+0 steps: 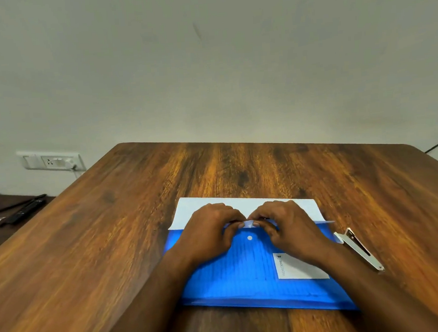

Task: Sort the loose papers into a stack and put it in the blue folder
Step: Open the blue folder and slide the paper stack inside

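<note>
Wooden table [139, 237], stapler [359, 249] at right, wall socket [51, 161], dark side table [5, 227] with black tools [23, 208]

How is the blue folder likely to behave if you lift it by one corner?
The blue folder looks like thin translucent plastic, so it would probably flop and sag. It lies very flat on the table, so it is likely light. Paper juts from its open top, where both hands pinch the flap; tilted, sheets might slide out.

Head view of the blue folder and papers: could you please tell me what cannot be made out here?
- How many sheets the white papers hold: too thin to count.
- The blue folder's opening: covered by the left hand and right hand.
- The white label: partly under the right forearm, print too small.
- The stapler's make: too small.
</note>
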{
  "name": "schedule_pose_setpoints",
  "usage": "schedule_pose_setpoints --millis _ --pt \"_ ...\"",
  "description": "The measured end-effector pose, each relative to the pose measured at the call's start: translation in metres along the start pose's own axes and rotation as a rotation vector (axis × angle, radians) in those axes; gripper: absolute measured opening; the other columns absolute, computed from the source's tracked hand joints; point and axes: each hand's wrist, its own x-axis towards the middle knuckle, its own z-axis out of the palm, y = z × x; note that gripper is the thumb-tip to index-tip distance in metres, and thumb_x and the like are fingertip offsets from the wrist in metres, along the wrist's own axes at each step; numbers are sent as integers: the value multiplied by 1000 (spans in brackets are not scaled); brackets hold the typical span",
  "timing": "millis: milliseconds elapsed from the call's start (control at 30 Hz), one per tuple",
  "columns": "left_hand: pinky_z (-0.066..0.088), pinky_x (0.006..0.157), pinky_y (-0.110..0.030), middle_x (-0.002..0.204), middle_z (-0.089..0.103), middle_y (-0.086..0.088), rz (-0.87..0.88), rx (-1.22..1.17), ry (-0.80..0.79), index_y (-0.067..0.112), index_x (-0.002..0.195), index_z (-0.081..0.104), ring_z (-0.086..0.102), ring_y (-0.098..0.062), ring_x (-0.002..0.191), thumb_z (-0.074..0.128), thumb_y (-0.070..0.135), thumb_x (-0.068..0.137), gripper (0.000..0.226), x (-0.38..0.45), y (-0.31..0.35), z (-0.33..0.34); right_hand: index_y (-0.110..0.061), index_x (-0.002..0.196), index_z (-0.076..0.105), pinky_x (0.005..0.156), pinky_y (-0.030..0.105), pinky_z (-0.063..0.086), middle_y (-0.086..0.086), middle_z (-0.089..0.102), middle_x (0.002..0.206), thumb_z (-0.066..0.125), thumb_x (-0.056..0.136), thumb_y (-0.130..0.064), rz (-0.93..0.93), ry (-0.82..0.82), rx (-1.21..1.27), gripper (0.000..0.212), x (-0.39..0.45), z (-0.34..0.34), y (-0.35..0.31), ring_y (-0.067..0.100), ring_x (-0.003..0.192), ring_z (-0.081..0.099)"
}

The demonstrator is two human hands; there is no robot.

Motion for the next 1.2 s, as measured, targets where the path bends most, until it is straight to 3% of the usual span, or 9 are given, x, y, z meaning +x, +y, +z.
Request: schedule_pose_setpoints --millis 233,500,900,1200 --pt "56 87 -36 105 77 9 -64 -27 -65 27 111 77 64 -7 92 63 30 100 19 0 3 5 -28 108 77 85 34 53 -9 75 102 67 98 -21 55 -63 -11 15 -6 8 -3 12 92 65" --pt "55 91 -33 111 79 10 -91 -28 -85 27 115 80 68 -10 96 65 28 100 21 0 3 4 -29 104 75 83 32 56 -9 75 101 68 98 -26 91 -9 -14 10 -14 17 -5 12 89 65" --pt "55 94 -30 114 78 16 -120 -74 -166 31 113 81 67 -5 97 69 28 97 20 -1 2 1 -25 97 77 76 31 59 -8 74 96 73 94 -20 79 48 5 7 -24 24 -9 11 84 64" --pt "55 95 -32 110 77 19 -88 -81 -196 31 109 82 67 -4 95 71 32 89 23 -3 3 -4 -22 95 76 73 34 58 -8 71 94 74 88 -15 25 -6 3 10 -25 22 -10 11 83 62"
